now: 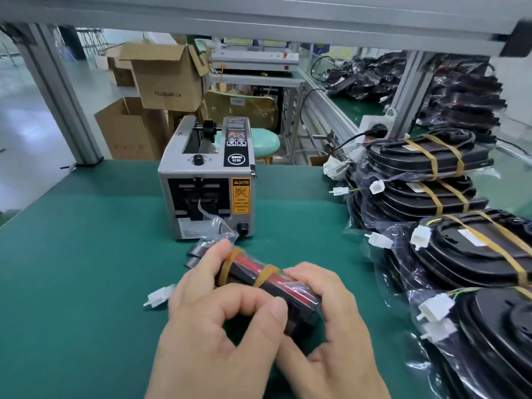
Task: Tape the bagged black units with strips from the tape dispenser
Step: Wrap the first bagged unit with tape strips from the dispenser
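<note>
Both hands wrap a bagged unit that already wears two bands, just in front of the dispenser.

The left hand (227, 321) and right hand (331, 321) both curl their fingers round the bagged black unit (290, 286), held edge-up low over the green mat (86, 283) near the tape dispenser (207, 180). Two tan tape bands (266, 276) cross its crinkly clear bag, so this one looks nearly finished. Stacks of taped units (426, 197), glossy, rounded and black, fill the right side. A curled strip (201, 208) hangs at the grey metal box's outlet, ready. A white plastic connector (159, 296) lies beside the left hand. How many units remain I can't tell.
</note>
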Tool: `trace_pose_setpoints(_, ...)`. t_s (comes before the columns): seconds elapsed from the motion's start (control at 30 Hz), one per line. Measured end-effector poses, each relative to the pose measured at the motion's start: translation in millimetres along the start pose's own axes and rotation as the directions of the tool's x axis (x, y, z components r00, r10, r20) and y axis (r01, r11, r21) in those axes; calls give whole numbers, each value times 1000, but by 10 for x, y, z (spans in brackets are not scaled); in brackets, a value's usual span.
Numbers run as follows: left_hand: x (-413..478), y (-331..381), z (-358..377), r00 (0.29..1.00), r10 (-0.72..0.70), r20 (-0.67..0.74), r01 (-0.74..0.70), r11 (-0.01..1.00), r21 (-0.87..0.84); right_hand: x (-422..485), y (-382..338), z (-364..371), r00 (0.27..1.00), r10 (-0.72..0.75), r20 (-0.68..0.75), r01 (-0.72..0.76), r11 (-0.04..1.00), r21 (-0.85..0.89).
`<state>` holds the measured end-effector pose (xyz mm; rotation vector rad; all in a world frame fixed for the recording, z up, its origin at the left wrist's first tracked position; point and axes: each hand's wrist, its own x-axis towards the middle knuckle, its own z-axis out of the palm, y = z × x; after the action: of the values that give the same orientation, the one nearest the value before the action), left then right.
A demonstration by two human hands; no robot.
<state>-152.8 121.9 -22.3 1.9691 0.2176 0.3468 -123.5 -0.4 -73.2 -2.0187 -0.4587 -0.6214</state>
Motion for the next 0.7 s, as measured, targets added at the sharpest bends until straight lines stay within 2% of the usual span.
trace_pose_setpoints(0.13,26,13,40,999,21,-43,-18,997,71,7,-13,30,999,-41,-23,39,998,-51)
trace_pose_setpoints(0.5,34,-26,40,999,37,12,-38,995,87,5,-14,15,997,-74,-20,73,996,-49)
trace_pose_setpoints(0.7,33,-35,75,998,61,-24,-58,993,104,-16,28,31,997,-73,-15,72,996,-54)
